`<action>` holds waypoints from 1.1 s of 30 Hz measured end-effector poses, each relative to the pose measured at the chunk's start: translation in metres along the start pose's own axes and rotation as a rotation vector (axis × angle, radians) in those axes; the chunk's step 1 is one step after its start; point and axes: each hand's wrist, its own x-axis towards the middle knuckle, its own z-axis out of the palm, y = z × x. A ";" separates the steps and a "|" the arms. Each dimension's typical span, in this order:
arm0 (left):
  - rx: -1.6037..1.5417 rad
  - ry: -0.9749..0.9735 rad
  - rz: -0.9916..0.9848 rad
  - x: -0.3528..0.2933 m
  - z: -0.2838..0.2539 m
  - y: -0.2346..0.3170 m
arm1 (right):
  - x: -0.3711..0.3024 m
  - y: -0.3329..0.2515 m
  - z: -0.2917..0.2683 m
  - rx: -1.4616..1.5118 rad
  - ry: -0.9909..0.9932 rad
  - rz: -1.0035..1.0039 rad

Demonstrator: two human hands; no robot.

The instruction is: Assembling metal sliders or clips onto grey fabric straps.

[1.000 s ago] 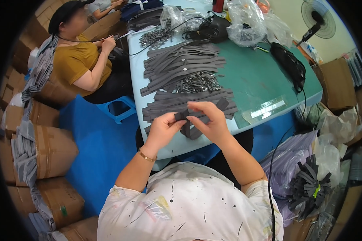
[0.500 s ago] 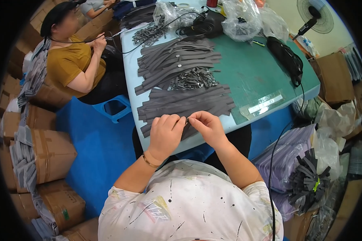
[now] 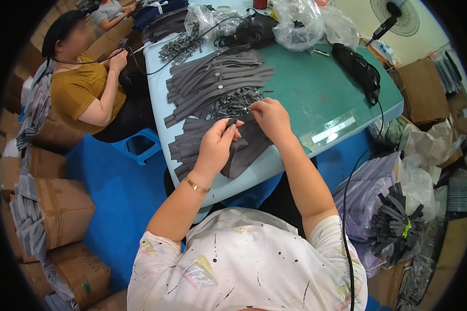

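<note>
My left hand (image 3: 218,145) pinches a dark grey zipper strip (image 3: 228,165), whose end pokes out above the thumb. Over the near edge of a heap of small silvery metal zipper sliders (image 3: 232,101) is my right hand (image 3: 271,118), thumb and forefinger together; whatever is between those fingertips is too small to make out. Flat grey zipper strips (image 3: 184,147) lie in a bundle under and beside my left hand. Beyond the slider heap spreads a second, larger layer of zipper strips (image 3: 207,70), with two small round pale pieces on top.
The table (image 3: 163,111) carries a green mat (image 3: 311,78), clear plastic bags (image 3: 296,28), a black pouch (image 3: 358,75) and another metal-parts heap (image 3: 179,49). A person (image 3: 80,88) sits at the left. Cardboard boxes (image 3: 65,207) line the left; wrapped bundles (image 3: 371,192) stand right. A cable hangs at my right.
My hands have parted from where they met at the near table edge. The right moved forward to the slider heap; the left rose slightly with the zipper strip. The view shifted a little.
</note>
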 end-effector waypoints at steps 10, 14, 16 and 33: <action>-0.266 -0.049 -0.176 0.013 -0.006 -0.042 | 0.010 0.007 0.004 -0.137 -0.055 -0.043; -0.272 -0.029 -0.157 0.011 -0.006 -0.045 | 0.010 0.009 0.006 -0.237 -0.087 -0.105; -0.249 0.003 -0.134 0.011 -0.007 -0.045 | 0.012 0.010 0.006 -0.273 -0.053 -0.163; -0.012 0.089 -0.051 0.007 -0.010 -0.037 | -0.006 -0.022 -0.018 0.844 -0.452 0.296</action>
